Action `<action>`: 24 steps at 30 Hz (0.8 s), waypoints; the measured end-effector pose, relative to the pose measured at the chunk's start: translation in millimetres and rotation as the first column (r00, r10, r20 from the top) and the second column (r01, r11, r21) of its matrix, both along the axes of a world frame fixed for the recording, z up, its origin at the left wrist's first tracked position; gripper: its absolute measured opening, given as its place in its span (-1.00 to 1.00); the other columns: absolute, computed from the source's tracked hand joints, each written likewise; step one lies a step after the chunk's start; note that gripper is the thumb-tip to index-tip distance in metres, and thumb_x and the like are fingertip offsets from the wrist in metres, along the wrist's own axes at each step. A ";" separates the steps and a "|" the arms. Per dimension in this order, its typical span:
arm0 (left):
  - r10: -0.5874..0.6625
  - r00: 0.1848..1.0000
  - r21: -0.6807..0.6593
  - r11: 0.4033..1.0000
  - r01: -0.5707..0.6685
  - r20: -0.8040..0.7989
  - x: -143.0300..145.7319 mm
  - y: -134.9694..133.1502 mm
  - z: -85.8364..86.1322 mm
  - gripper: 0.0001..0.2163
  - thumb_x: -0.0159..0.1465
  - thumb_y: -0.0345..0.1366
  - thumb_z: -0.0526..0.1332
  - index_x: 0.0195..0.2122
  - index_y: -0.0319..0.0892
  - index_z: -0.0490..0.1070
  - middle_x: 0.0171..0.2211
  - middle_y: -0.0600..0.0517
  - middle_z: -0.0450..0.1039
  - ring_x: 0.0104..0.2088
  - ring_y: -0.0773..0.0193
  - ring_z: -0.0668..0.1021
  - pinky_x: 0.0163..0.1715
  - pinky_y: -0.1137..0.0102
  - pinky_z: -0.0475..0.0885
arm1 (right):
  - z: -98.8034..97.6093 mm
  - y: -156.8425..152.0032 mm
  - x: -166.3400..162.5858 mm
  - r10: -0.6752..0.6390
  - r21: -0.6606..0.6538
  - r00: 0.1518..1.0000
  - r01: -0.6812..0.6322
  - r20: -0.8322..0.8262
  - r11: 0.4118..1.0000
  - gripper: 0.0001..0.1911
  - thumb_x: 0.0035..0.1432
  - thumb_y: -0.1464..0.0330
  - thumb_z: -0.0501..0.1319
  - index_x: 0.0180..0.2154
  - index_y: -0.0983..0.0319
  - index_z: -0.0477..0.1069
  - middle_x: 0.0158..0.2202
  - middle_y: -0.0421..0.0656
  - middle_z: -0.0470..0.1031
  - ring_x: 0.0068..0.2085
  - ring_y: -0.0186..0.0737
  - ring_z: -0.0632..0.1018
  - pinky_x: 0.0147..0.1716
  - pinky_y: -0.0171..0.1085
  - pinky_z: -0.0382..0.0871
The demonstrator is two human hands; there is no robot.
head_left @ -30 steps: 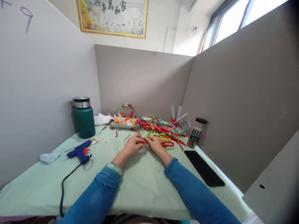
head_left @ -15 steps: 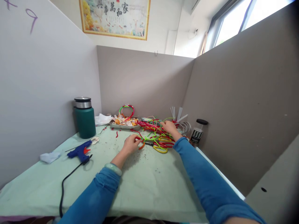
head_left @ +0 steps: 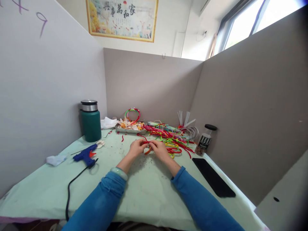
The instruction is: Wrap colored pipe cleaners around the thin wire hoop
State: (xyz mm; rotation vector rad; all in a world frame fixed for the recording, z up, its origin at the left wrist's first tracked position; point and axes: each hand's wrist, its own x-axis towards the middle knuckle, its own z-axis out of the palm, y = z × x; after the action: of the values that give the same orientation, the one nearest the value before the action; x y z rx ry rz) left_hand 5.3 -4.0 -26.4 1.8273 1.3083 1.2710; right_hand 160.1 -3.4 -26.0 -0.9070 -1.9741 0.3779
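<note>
Both of my hands meet over the middle of the table. My left hand (head_left: 137,148), with a pale bangle at its wrist, is closed with fingertips pinched on a red pipe cleaner (head_left: 146,142). Facing it, my right hand (head_left: 159,150) pinches the same red strand, its fingertips almost touching the left ones. Just below the fingers shows a curved orange piece (head_left: 147,151), partly covered by the hands. Scissors with red handles (head_left: 175,150) lie beside my right hand, partly hidden. Behind them spreads a heap of coloured pipe cleaners (head_left: 166,131).
A metal tray (head_left: 130,131) holds petal-like pieces, with a wrapped ring (head_left: 132,110) on top. To the left are a green thermos (head_left: 90,126) and a blue glue gun (head_left: 86,155) with its cord. At right stand a black-lidded jar (head_left: 205,140) and a flat black object (head_left: 214,178).
My right hand has come from the pipe cleaner heap down to my left hand and now pinches the red strand too. The black flat object, covered by my right arm before, now shows.
</note>
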 end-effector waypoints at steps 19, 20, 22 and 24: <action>-0.068 0.972 -0.091 0.992 0.091 0.224 0.8 -3.7 3.1 -0.80 -0.01 -0.22 0.21 -0.44 -0.27 0.39 -0.63 0.13 0.35 -0.71 0.48 0.31 -0.68 0.53 0.21 | -3.4 -7.8 -1.6 -0.150 0.089 0.989 0.150 -0.004 0.985 -0.78 0.17 0.33 0.07 -0.24 0.15 0.48 -0.32 -0.18 0.54 -0.33 -0.23 0.49 -0.33 -0.32 0.28; -0.078 0.968 -0.098 0.990 0.104 0.237 1.5 -4.9 4.2 -0.80 -0.01 -0.22 0.22 -0.44 -0.27 0.39 -0.65 0.14 0.33 -0.71 0.48 0.31 -0.68 0.53 0.21 | -4.0 -7.5 -1.5 -0.154 0.096 0.988 0.154 -0.006 0.983 -0.79 0.17 0.34 0.07 -0.26 0.16 0.48 -0.32 -0.18 0.54 -0.33 -0.23 0.49 -0.33 -0.32 0.28; -0.095 0.958 -0.123 0.984 0.132 0.271 2.5 -8.3 7.6 -0.78 -0.02 -0.20 0.22 -0.44 -0.27 0.39 -0.66 0.14 0.32 -0.70 0.47 0.31 -0.68 0.53 0.21 | -4.9 -6.6 -0.6 -0.158 0.111 0.987 0.157 -0.006 0.981 -0.80 0.16 0.35 0.09 -0.30 0.17 0.49 -0.33 -0.18 0.54 -0.32 -0.23 0.49 -0.33 -0.33 0.27; -0.107 0.947 -0.148 0.976 0.158 0.302 2.9 -12.2 11.3 -0.75 0.00 -0.15 0.22 -0.46 -0.28 0.38 -0.64 0.12 0.34 -0.70 0.47 0.31 -0.67 0.52 0.22 | -5.2 -6.4 0.3 -0.158 0.125 0.987 0.157 -0.001 0.980 -0.81 0.15 0.36 0.10 -0.32 0.17 0.50 -0.33 -0.18 0.54 -0.31 -0.24 0.50 -0.30 -0.33 0.28</action>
State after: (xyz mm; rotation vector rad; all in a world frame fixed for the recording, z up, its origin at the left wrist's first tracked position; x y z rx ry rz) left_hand 8.2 -16.1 -15.1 1.5141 1.0776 1.2590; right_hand 160.4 -9.8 -31.2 -0.9778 -1.8957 0.1583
